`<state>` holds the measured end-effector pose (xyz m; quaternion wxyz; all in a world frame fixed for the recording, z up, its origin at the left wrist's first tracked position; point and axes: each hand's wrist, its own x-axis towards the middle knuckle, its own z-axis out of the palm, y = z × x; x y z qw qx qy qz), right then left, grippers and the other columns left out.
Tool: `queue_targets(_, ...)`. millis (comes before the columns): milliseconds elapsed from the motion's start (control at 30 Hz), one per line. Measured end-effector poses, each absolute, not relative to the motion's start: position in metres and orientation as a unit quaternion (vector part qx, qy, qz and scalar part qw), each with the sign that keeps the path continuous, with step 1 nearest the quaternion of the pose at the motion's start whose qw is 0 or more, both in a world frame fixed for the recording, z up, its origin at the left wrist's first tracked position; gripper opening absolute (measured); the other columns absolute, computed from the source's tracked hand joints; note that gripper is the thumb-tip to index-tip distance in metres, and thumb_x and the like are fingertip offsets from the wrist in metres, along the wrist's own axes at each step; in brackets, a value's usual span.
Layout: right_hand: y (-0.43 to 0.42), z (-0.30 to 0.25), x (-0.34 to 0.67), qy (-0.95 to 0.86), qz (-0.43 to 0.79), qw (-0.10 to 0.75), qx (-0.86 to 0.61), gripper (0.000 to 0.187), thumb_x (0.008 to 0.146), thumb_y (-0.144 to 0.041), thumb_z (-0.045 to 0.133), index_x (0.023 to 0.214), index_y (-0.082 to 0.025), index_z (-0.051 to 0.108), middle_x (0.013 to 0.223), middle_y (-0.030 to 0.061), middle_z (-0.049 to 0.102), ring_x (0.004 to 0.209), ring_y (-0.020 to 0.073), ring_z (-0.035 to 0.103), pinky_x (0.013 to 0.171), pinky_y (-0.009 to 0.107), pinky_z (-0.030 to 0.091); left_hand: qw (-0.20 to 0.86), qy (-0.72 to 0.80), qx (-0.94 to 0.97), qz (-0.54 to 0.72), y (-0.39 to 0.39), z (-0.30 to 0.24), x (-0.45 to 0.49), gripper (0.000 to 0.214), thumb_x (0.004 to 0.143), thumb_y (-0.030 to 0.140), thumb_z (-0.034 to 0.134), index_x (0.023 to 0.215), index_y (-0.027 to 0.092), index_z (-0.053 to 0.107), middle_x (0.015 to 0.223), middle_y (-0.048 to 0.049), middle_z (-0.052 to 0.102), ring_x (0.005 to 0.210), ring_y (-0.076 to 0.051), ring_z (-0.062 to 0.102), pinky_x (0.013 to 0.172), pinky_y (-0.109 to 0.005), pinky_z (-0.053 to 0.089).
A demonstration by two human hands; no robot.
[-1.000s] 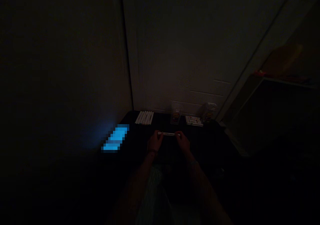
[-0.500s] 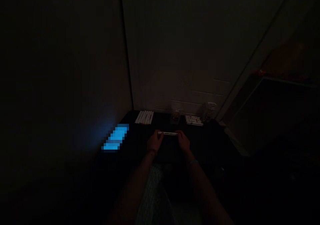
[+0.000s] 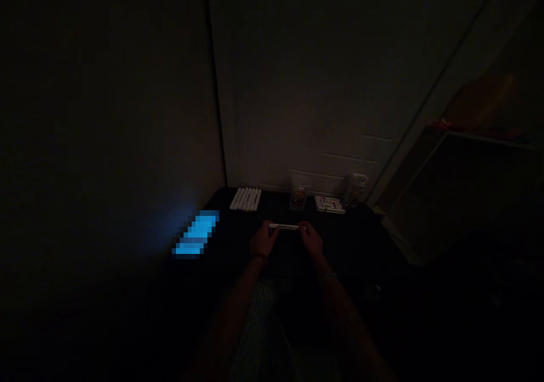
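Note:
A white marker (image 3: 289, 227) lies crosswise between my hands over the dark table (image 3: 352, 249). My left hand (image 3: 263, 239) is closed on its left end, and my right hand (image 3: 311, 238) pinches the right end. Small dark print shows along the barrel. Beyond my left hand, several white markers (image 3: 245, 199) lie side by side in a row. A stack of white markers (image 3: 330, 204) with coloured marks sits farther back to the right. The light is very dim, so the fingertips are hard to make out.
Near the wall stands a clear plastic case (image 3: 299, 193) with a printed label. Another clear case (image 3: 356, 189) stands at the back right corner. A glowing blue, pixelated screen (image 3: 196, 233) is at the table's left edge. Walls close in behind and on the left.
The marker stays in both hands at almost the same spot. My right fingers have shifted slightly left along it, and the left thumb has moved slightly right.

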<state>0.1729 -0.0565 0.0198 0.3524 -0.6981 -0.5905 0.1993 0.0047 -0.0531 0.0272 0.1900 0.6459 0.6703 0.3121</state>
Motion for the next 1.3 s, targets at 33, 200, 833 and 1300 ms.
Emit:
queue_targets(33,-0.0566,0.0200,0.1730,-0.592,0.201,0.352,-0.697,0.032,0.080,-0.043,0.027,0.098,-0.033,0.052,0.091,-0.0069,0.057,0.083,0.0112,0.052,0.074,0.022,0.036,0.188,0.669,0.649,0.309,-0.0539,0.0280,0.0048,0.037,0.078,0.052,0.031,0.099,0.025,0.045,0.080,0.0011,0.059,0.074,-0.011,0.055,0.059,-0.020,0.032)
queue_targets(200,-0.0581,0.0227,0.1733,-0.594,0.211,0.354,-0.690,0.033,0.082,-0.039,0.024,0.098,-0.032,0.052,0.092,-0.0064,0.057,0.085,0.0111,0.051,0.074,0.022,0.036,0.180,0.657,0.664,0.309,-0.0558,0.0298,0.0047,0.035,0.080,0.049,0.028,0.101,0.025,0.044,0.084,0.0001,0.059,0.075,-0.011,0.054,0.061,-0.020,0.033)
queue_targets(833,-0.0590,0.0238,0.1727,-0.597,0.198,0.343,-0.698,0.033,0.081,-0.044,0.027,0.097,-0.031,0.053,0.091,-0.0051,0.057,0.084,0.0116,0.052,0.073,0.022,0.036,0.180,0.659,0.659,0.315,-0.0514,0.0233,0.0042,0.038,0.079,0.051,0.027,0.101,0.025,0.044,0.087,-0.0008,0.060,0.076,-0.011,0.055,0.060,-0.020,0.033)
queue_targets(1300,-0.0604,0.0248,0.1726,-0.595,0.191,0.340,-0.703,0.033,0.082,-0.043,0.026,0.097,-0.031,0.052,0.092,-0.0054,0.057,0.085,0.0118,0.051,0.073,0.022,0.036,0.172,0.663,0.657,0.315,-0.0530,0.0261,0.0045,0.036,0.082,0.046,0.024,0.102,0.025,0.045,0.089,-0.0019,0.059,0.079,-0.012,0.054,0.063,-0.021,0.033)
